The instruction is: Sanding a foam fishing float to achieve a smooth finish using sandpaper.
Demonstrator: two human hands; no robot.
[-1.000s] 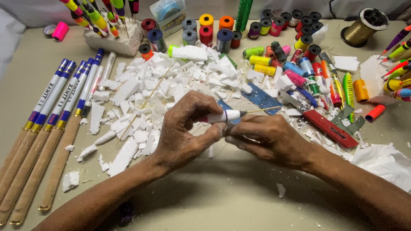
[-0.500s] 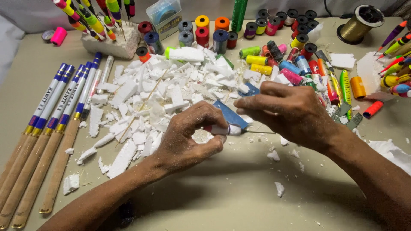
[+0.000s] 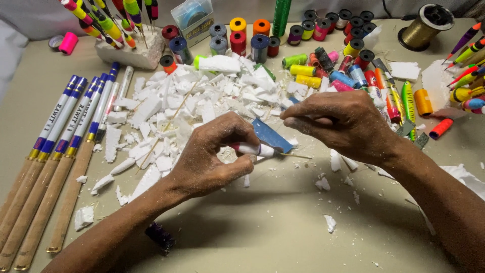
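The left hand (image 3: pixel 212 162) pinches a small white foam float body (image 3: pixel 255 149) between thumb and fingertips, just above the table (image 3: pixel 283 237) near the middle of the view; a thin wooden stem (image 3: pixel 295 155) pokes out of its end toward 3 o'clock. The right hand (image 3: pixel 343 124), at about 2 o'clock from the float, is closed with fingertips pressed together, apparently on something thin, though what it grips cannot be made out. Between the two hands lies a blue strip of sandpaper (image 3: pixel 270 135), partly under the fingers. The foam piece looks very light and soft, easy to dent or crumble, as the heap of white foam scraps (image 3: pixel 177 106) at 11 o'clock suggests; a gentle pinch around its thick middle seems safest, not at the tapered end. The stem looks stiff but slender and likely to snap if bent, so it is better steadied close to the foam. At 9 o'clock lie several cork-handled rods (image 3: pixel 55 146), and thread spools (image 3: pixel 313 65) crowd the 1 o'clock side, well apart from the float.
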